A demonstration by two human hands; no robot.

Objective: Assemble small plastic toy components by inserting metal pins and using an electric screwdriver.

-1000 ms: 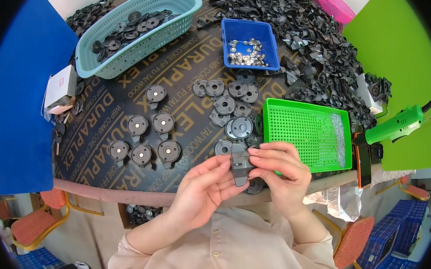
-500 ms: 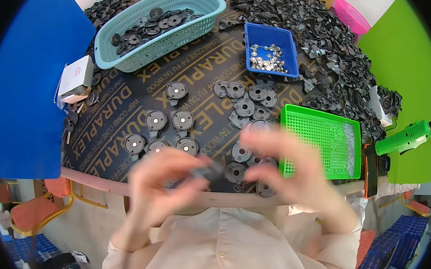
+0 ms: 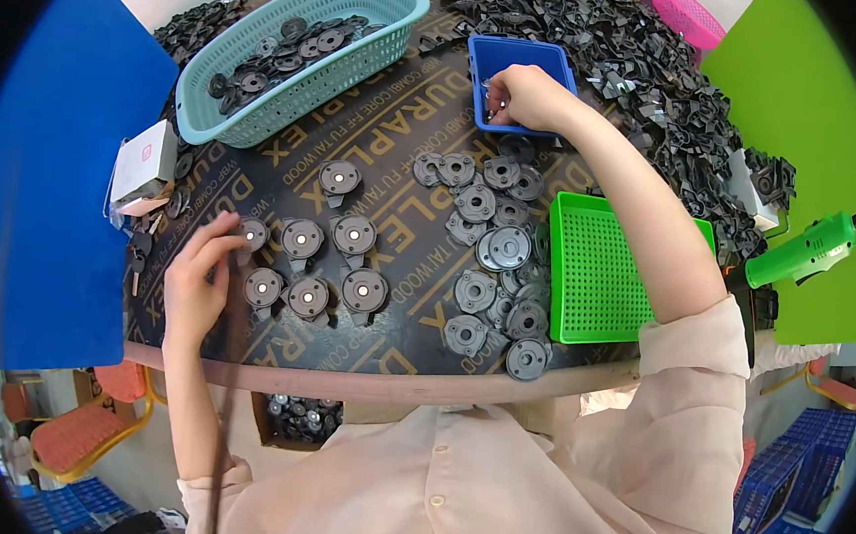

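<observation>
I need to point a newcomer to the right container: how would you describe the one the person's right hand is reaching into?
Start at the long teal basket at the far side of the dark table. Just right of it sits a small blue tray, where the right hand is dipping in. Unlike the basket of black discs and the flat green perforated tray, it is deep, solid-walled and blue.

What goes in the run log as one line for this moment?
left hand: fingertips on leftmost assembled black disc | right hand: reaching into blue tray of small metal parts | table: loose discs, green tray

teal basket (image 3: pixel 261 106) — far left | green tray (image 3: pixel 596 279) — right | green power tool (image 3: pixel 806 249)
</observation>
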